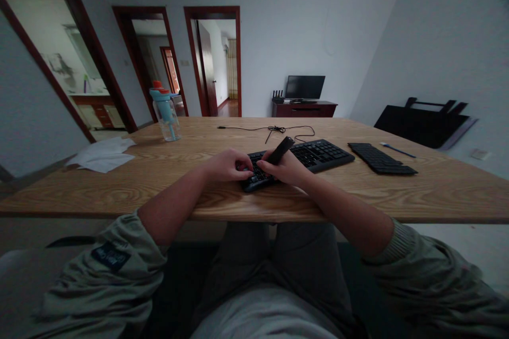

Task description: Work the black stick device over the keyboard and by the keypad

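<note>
A black keyboard (318,154) lies on the wooden table (167,180), angled toward the back right. My left hand (226,164) rests on the keyboard's near left end, fingers curled down onto the keys. My right hand (288,169) sits just beside it and grips a slim black tool (280,150) that points up and away over the keys. The two hands almost touch. What the left fingers hold, if anything, is hidden.
A second, smaller black keyboard (382,159) and a blue pen (397,150) lie to the right. A black cable (274,129) runs behind the keyboard. A clear bottle (166,115) with a blue lid and white papers (104,154) sit at the left.
</note>
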`<state>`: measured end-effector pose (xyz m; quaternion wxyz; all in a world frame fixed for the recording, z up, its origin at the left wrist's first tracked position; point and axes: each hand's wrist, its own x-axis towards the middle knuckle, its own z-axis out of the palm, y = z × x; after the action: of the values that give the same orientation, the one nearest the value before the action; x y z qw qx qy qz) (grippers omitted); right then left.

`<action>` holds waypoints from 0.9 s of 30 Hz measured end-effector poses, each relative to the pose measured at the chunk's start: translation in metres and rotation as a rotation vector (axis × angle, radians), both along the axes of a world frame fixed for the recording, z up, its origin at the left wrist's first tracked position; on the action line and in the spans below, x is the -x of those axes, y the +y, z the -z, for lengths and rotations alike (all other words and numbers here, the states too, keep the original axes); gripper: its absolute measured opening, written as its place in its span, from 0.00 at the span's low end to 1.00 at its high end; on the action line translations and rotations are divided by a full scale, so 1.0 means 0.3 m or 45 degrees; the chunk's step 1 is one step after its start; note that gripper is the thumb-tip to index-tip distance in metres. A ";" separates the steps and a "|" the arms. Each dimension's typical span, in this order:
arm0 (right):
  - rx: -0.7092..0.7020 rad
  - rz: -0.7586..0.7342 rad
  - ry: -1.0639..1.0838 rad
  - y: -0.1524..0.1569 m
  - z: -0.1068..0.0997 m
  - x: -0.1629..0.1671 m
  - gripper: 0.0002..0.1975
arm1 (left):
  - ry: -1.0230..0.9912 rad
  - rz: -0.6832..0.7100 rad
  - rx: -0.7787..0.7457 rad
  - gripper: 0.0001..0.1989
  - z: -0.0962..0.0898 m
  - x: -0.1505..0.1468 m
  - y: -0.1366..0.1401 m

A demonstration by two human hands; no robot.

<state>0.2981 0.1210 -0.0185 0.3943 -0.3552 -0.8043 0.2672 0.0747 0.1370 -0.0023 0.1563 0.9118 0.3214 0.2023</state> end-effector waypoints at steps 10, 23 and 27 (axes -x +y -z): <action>0.116 0.013 0.022 0.020 0.025 -0.006 0.13 | -0.039 0.000 0.016 0.11 0.005 0.003 0.001; 0.407 0.056 0.209 0.013 0.022 0.002 0.16 | 0.004 -0.006 0.053 0.13 0.005 0.001 -0.003; 0.377 0.041 0.164 0.010 0.022 0.002 0.15 | 0.009 0.003 0.049 0.14 0.009 0.004 0.003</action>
<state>0.2973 0.1242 -0.0251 0.3927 -0.4045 -0.7234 0.3987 0.0736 0.1380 -0.0051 0.1729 0.9097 0.3245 0.1928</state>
